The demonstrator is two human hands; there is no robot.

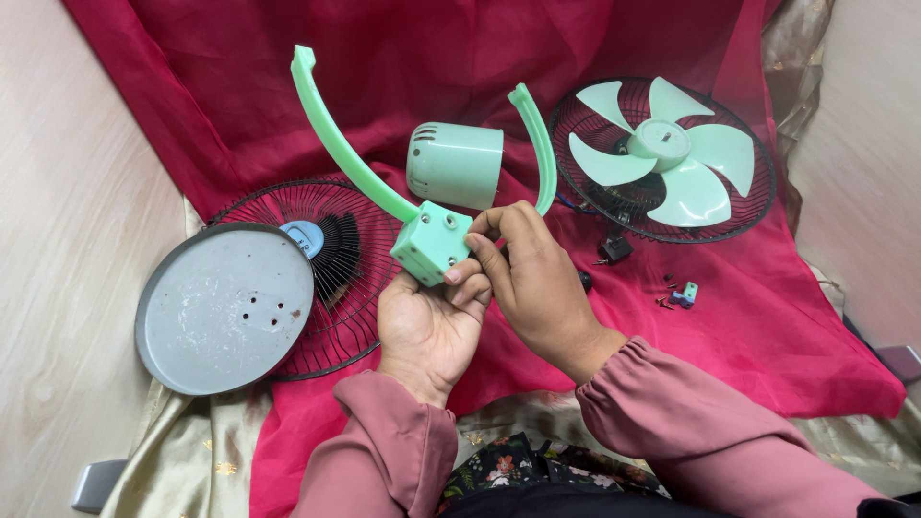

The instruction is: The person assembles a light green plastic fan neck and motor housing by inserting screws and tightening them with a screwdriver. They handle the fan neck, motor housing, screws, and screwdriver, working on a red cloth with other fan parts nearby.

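Light wood-look floor carries a gold cloth w/ a red cloth spread over it. On the red cloth: black wire grille at left, round grey base plate lying partly on it, mint motor cover, fan w/ blades in its cage, small screws.

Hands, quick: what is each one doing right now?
Left hand: closed under the green fork-shaped fan bracket, holding it.
Right hand: fingers curled, fingertips pinching the bracket's block.
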